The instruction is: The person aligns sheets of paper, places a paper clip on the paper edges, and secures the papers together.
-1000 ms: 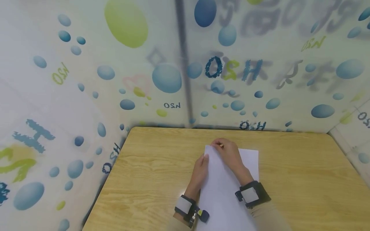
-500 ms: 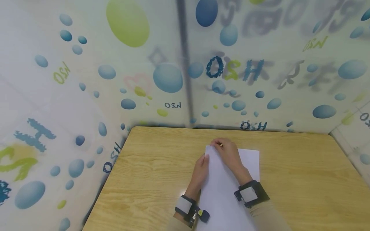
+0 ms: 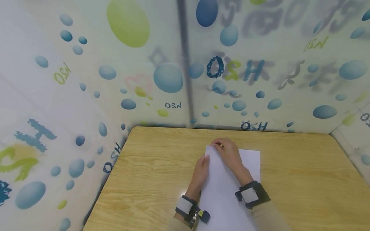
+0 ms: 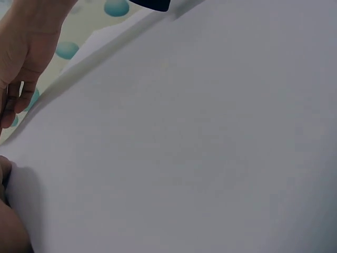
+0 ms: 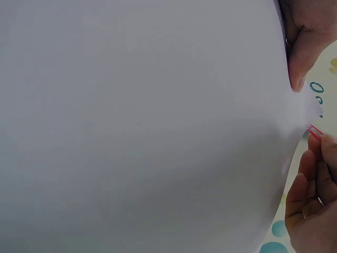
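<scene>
White paper [image 3: 219, 192] is held up over the table, a long part slanting toward me and another white part showing behind the right forearm. Whether this is one bent sheet or more, I cannot tell. My left hand [image 3: 200, 171] grips its left edge near the upper corner, the thumb lying on the near face. At the top edge my right hand [image 3: 229, 155] pinches a small red paper clip [image 5: 316, 132] between thumb and index finger. In the right wrist view the clip's tip meets the paper's edge; how far it sits on it is unclear.
A wooden table [image 3: 144, 179] lies beneath the hands. Behind and to the left stand pale walls [image 3: 138, 80] printed with blue and green dots and letters. Each wrist wears a dark strap with a camera, the left strap [image 3: 185, 205] near the paper's left edge.
Both hands keep their place on the paper throughout. Only a slight shift of the whole head view shows.
</scene>
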`<state>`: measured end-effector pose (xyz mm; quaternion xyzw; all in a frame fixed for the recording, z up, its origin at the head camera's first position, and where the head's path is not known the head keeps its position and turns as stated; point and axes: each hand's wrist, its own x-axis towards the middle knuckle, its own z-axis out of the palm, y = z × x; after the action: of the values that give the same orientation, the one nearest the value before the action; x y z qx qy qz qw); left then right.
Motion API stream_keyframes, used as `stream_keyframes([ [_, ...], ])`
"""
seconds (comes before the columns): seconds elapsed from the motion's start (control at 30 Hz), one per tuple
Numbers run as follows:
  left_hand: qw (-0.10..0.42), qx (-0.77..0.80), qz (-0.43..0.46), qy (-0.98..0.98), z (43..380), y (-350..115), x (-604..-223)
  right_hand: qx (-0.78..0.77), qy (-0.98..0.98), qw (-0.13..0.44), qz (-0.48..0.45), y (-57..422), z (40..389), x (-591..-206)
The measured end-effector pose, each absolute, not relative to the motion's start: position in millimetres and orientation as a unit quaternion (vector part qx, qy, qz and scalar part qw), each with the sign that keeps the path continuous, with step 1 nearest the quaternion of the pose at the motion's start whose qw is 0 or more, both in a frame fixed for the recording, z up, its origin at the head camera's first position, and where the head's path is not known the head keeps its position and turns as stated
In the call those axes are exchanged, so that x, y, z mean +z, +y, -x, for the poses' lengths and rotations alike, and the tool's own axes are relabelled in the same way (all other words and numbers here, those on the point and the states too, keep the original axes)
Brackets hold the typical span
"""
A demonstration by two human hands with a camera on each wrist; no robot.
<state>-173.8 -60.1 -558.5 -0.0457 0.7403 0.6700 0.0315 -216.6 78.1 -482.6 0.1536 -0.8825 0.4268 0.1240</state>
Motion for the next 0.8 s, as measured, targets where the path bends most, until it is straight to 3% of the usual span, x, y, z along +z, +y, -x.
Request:
stream_keyframes([
  [0.8,0.023,0.659,0.041,0.751,170.4,-59.3,-553.0,0.412,-0.886,0.135,-0.164,75.1,214.7,-487.4],
])
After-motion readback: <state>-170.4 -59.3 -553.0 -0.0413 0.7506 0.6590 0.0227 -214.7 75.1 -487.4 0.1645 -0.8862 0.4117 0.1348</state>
